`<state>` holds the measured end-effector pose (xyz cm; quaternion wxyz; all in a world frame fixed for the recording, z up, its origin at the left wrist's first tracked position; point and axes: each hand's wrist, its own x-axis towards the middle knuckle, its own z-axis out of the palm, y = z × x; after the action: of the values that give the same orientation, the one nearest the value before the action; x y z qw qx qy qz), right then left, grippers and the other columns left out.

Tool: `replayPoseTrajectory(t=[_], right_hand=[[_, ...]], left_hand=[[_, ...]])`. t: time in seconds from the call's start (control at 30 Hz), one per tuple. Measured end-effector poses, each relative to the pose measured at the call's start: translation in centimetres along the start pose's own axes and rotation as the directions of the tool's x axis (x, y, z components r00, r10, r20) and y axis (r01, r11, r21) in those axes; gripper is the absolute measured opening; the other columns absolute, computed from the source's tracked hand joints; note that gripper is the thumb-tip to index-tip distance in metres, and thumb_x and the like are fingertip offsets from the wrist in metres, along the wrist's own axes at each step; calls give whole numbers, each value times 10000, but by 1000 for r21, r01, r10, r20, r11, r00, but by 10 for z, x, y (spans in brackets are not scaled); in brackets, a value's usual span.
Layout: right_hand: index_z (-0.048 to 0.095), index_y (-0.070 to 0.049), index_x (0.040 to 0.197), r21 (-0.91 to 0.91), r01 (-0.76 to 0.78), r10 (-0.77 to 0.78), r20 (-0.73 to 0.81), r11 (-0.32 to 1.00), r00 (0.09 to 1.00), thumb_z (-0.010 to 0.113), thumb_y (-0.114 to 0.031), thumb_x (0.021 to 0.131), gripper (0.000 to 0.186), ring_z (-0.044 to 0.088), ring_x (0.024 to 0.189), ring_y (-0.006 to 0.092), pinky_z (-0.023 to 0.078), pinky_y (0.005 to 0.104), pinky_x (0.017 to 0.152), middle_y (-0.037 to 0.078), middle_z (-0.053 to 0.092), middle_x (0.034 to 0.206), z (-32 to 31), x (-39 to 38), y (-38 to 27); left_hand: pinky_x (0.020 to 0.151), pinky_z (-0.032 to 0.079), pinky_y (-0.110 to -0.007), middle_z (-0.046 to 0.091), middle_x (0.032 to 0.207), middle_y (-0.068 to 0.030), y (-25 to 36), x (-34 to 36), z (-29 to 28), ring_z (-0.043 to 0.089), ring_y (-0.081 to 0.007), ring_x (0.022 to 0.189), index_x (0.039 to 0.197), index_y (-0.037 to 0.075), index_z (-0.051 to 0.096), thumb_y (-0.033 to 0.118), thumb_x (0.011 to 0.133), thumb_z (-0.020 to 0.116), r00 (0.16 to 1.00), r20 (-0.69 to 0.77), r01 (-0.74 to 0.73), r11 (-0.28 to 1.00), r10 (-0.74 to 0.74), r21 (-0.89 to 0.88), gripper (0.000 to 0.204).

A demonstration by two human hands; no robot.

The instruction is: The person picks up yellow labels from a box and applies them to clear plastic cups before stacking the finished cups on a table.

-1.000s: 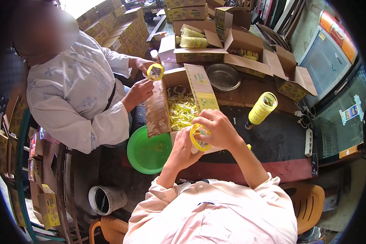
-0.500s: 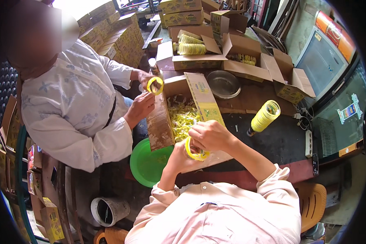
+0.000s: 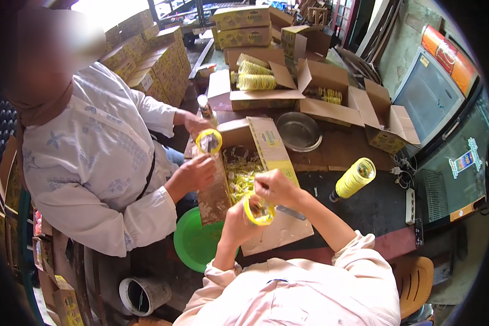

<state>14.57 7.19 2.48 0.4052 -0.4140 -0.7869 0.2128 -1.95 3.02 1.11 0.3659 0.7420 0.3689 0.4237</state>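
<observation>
My left hand (image 3: 238, 225) is wrapped round a yellow ring (image 3: 259, 219), which has clear, shiny material inside it. Just above the ring's far rim, my right hand (image 3: 277, 187) has its fingers pinched together; what they hold is too small to make out. A grey blade-like strip (image 3: 292, 212) shows below my right wrist, and I cannot tell if it is held. Beyond my hands stands an open cardboard box (image 3: 212, 204) with yellow and white scraps (image 3: 242, 176) in it. To the right, a stack of similar yellow rings (image 3: 356, 178) leans on the dark tabletop.
At left, a co-worker's hands (image 3: 193, 176) work on another yellow ring (image 3: 208, 141). A green basin (image 3: 198, 236) sits below the box. Behind are a metal bowl (image 3: 299, 132) and open cartons (image 3: 266, 96) with rings. A power strip (image 3: 410, 206) lies on the right edge.
My right hand has shifted slightly down and right, off the ring's rim. The held ring has moved a little down and left. The grey strip has come into sight.
</observation>
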Motion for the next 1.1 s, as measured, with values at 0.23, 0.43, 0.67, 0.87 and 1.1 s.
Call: replayPoseTrajectory(t=[0.23,0.43,0.67,0.87,1.1], right_hand=[[528,16,680,59,-158,164,-117,986,979,550,-148,786,197,572,506,283,426,366,488,181,541,570,34,20,18],[596,-39,721,-276,-360,326,-164,891,931,488,-187,862,231,607,650,335,481,432,591,170,603,667,25,10,72],[656,-84,694,-543,-309,441,129,781,888,664,-239,731,160,616,699,268,489,392,669,102,620,760,40,1,51],[653,-2,878,32,-477,477,27,878,879,640,-106,778,145,594,645,180,462,285,593,108,630,743,21,5,27],[620,-46,803,-128,14,-14,-1,992,1000,700,-103,707,138,585,699,242,477,340,629,69,580,750,14,9,-25]], left_hand=[[675,501,-265,623,820,-76,-20,-6,-4,618,-146,736,975,24,558,79,587,787,966,-259,42,994,-13,106,454],[707,501,-278,604,876,-84,-10,-22,-23,612,-174,789,1003,25,525,51,569,792,871,-483,-1,984,89,181,510],[742,501,-303,533,1023,-136,-16,-19,-18,597,-215,872,1127,14,422,112,624,765,911,-405,146,979,-78,140,617],[818,452,-372,489,1060,-170,-22,-18,-8,546,-292,954,1184,17,361,68,618,724,960,-279,43,970,26,238,674],[872,394,-438,410,1149,-209,-13,-18,-1,472,-376,1024,1236,23,310,103,645,667,983,-160,-36,957,85,289,694]])
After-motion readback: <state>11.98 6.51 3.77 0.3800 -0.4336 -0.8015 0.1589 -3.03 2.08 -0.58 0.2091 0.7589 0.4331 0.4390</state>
